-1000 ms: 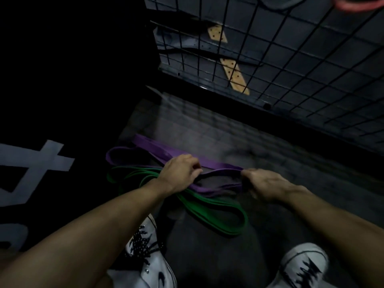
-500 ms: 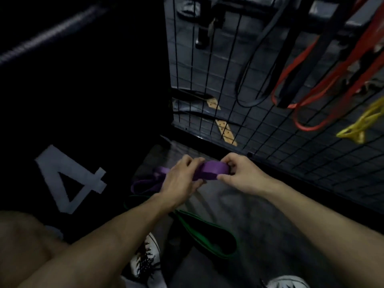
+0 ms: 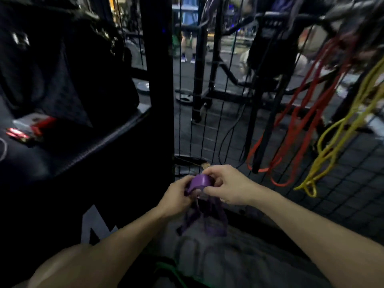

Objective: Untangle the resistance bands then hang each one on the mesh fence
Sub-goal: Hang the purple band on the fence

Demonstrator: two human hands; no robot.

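We pinch the purple band (image 3: 201, 181) in both hands, left hand (image 3: 176, 197) and right hand (image 3: 229, 187), near the mesh fence (image 3: 353, 183); free of the green band (image 3: 166, 269) below, it next needs hooking on the fence

The place was a dim gym. A black wire mesh fence (image 3: 357, 183) on the right carried looped red rubber resistance bands (image 3: 295, 129) and yellow rubber resistance bands (image 3: 332, 150). Beyond it, on dark rubber flooring (image 3: 230, 113), stood a black steel rack frame (image 3: 202, 84) with a round weight plate (image 3: 184, 98) at its foot.
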